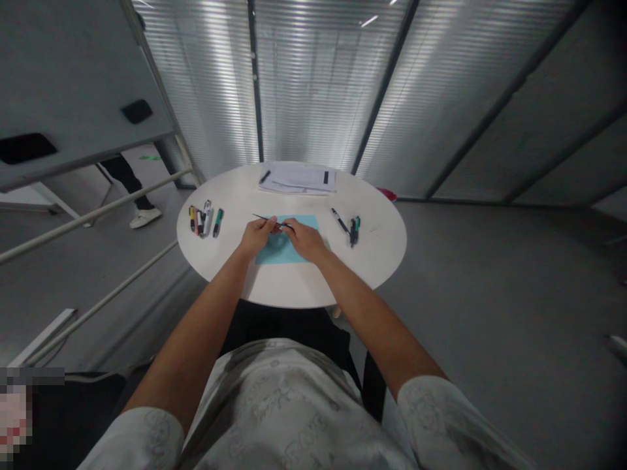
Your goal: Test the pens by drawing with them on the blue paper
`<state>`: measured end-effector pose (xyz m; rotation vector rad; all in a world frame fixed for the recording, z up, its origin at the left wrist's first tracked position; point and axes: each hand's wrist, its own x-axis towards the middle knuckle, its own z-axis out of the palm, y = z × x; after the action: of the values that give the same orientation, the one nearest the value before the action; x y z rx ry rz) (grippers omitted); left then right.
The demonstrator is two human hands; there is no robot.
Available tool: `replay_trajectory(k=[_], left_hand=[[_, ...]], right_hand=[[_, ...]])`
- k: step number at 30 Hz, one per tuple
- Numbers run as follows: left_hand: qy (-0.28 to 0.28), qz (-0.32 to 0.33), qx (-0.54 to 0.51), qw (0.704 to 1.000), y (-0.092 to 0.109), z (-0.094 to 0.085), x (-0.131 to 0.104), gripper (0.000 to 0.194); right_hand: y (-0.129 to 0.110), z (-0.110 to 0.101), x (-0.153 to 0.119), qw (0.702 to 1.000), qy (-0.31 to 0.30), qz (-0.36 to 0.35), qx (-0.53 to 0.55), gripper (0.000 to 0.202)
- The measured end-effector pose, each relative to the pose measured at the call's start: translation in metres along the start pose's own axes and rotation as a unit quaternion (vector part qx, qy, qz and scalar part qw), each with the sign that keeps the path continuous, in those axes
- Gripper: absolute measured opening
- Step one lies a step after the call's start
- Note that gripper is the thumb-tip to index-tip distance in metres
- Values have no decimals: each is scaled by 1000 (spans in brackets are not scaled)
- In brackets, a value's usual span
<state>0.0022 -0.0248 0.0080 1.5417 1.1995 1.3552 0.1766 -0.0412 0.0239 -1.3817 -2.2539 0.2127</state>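
Note:
Over a light blue sheet (287,256), my left hand (257,236) and my right hand (306,240) are close together, fingers pinched. Between them runs a thin dark stick (258,216), like a pen part, its free end sticking out past my left fingers. The right fingers close on its darker end, partly hidden by the fingertips. Whether it is one piece or two I cannot tell. To the right lie a black-and-white pen (340,220), a black pen (352,234) and a green-and-black pen (357,227).
On the round white table (294,290), several markers and pens (200,220) lie at left beside a green pen (218,223). A paper stack (301,179) with dark items sits at the back. A whiteboard frame (98,219) stands left; a person's leg (130,176) shows behind it.

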Motion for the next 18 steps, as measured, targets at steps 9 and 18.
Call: replay_trajectory(k=[9, 18], left_hand=[[-39, 29, 69, 996, -2, 1, 1, 31], [-50, 18, 100, 994, -5, 3, 3, 20]], right_hand=[[18, 1, 10, 972, 166, 50, 157, 47], [32, 5, 17, 904, 298, 54, 301, 38]])
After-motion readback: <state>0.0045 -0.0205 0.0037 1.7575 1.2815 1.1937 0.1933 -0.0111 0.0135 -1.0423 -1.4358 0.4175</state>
